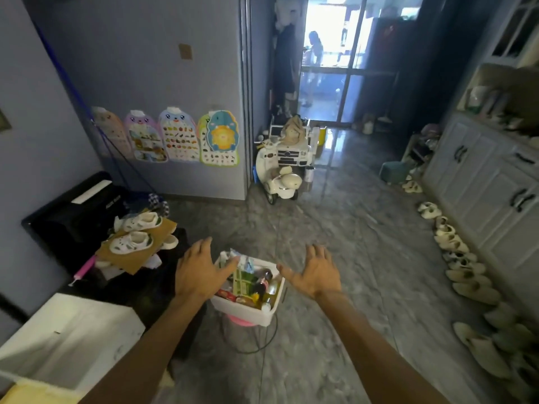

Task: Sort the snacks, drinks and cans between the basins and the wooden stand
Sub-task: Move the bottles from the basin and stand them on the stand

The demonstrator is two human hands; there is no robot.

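A white basin (260, 315) sits on a pink stool (237, 319) on the grey floor, low in the middle of the view. It is packed with snacks and drinks: a green packet (243, 280), a dark bottle (262, 282), a red packet (225, 294) and a pale bottle (272, 287). My left hand (198, 269) hovers over the basin's left rim, fingers spread. My right hand (316, 271) hangs just past its right rim, also spread. Neither hand holds anything. No wooden stand is in view.
A white box (67, 339) stands at the lower left, beside a dark cabinet carrying children's shoes (137, 231) on cardboard. Toy ride-on vehicles (284, 161) stand by the wall ahead. Slippers (466, 275) line the right side below grey cabinets (490, 182). A person stands far off behind a glass door.
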